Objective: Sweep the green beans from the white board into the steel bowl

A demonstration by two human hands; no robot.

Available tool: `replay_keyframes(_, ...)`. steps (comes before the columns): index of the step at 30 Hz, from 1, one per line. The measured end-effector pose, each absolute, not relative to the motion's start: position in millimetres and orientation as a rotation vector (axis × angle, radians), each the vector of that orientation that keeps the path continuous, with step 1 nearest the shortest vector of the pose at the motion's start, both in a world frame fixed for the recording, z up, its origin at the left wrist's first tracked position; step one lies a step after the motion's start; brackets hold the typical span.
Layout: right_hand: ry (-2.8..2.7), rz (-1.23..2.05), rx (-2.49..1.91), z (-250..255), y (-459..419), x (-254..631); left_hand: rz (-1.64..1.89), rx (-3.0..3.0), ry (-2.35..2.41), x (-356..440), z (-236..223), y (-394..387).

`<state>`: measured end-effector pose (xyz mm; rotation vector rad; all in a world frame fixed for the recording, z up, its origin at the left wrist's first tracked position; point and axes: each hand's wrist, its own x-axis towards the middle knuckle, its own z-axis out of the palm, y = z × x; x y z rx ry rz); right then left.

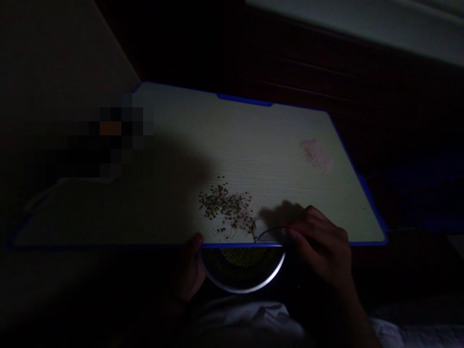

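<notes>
A pale board with a blue rim [253, 140] lies in front of me in dim light. A loose heap of small greenish seeds [228, 208] sits near its front edge. Just below that edge my left hand [190, 270] grips the rim of a round metal bowl [242, 270] with green seeds inside. My right hand [321, 241] rests on the board's front edge beside the heap, its fingers curled round a small clear round thing [270, 235] that I cannot name.
A faint pinkish patch of powder or grains [317, 154] lies at the board's far right. The left part of the board is in deep shadow. A pale ledge [362, 24] runs along the top right. Light cloth [253, 319] shows below the bowl.
</notes>
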<state>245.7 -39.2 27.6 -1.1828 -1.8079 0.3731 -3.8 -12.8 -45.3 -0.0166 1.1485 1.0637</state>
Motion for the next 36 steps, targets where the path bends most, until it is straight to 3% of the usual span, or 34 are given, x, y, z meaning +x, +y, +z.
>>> replay_keyframes(36,-1.8,0.391,-1.198,29,-39,247,1.0,-0.032,1.073,-5,-52,-14)
